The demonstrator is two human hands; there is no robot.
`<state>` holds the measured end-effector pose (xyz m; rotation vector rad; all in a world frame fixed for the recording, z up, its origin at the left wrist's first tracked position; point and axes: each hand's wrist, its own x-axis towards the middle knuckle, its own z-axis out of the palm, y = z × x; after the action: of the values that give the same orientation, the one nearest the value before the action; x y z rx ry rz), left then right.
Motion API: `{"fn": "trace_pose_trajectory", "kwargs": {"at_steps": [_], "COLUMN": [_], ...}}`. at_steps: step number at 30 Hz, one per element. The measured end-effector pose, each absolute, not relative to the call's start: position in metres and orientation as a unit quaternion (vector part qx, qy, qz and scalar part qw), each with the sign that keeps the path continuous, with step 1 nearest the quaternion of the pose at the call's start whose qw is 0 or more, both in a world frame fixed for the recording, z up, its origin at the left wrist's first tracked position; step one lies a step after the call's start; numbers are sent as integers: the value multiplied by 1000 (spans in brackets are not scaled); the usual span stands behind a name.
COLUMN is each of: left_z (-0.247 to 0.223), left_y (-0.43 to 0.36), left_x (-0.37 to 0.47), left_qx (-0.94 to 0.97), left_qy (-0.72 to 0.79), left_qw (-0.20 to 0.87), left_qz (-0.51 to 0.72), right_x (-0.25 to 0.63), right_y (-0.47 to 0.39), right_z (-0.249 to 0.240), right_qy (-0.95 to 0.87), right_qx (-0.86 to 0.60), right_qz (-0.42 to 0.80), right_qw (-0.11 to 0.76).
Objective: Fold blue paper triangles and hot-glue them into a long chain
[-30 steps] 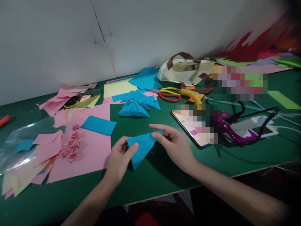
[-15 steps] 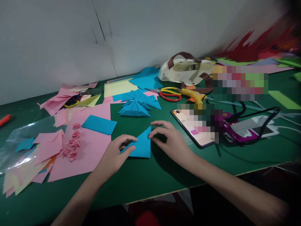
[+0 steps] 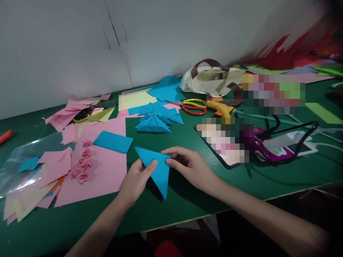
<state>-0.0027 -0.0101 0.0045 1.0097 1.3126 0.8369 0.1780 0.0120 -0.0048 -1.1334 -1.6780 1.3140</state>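
A blue paper triangle [image 3: 158, 171] is held between my two hands, just above the green tabletop [image 3: 150, 214], one point hanging towards me. My left hand [image 3: 138, 178] pinches its left side, thumb on top and the other fingers underneath. At its upper right corner, the thumb and fingers of my right hand [image 3: 187, 164] grip the paper. Several folded blue paper pieces [image 3: 157, 119] lie overlapping behind it. To the left, a flat blue paper rectangle [image 3: 114, 141] rests partly on a pink sheet [image 3: 107, 178].
Small pink paper roses [image 3: 84, 164] and a clear plastic bag [image 3: 32, 153] lie left. Scissors [image 3: 194, 107], a yellow glue gun [image 3: 221, 107] and a cream bag [image 3: 211, 80] stand behind. A phone [image 3: 222, 144] and a purple device with cables [image 3: 273, 146] are right.
The blue triangle has been turned, so a point now hangs towards me instead of a straight edge. My right hand has closed on its upper right corner, and my left grip has shifted.
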Motion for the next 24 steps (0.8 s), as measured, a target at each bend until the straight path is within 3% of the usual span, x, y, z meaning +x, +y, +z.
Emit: {"fn": "trace_pose_trajectory", "kwargs": {"at_steps": [5, 11, 19, 24], "left_z": [4, 5, 20, 20], "left_y": [-10, -5, -1, -5], "left_x": [-2, -6, -22, -16], "left_qx": [425, 406, 535, 518], "left_qy": [574, 600, 659, 684], "left_qw": [595, 548, 427, 400], "left_qz": [367, 418, 313, 322], "right_x": [179, 178, 192, 190], "right_y": [13, 15, 27, 25], "right_z": [-3, -13, -6, -5], "right_qy": [-626, -595, -640, -612], "right_qx": [-430, -468, -513, -515], "right_qz": [518, 550, 451, 474], "right_qw": [392, 353, 351, 367]}}
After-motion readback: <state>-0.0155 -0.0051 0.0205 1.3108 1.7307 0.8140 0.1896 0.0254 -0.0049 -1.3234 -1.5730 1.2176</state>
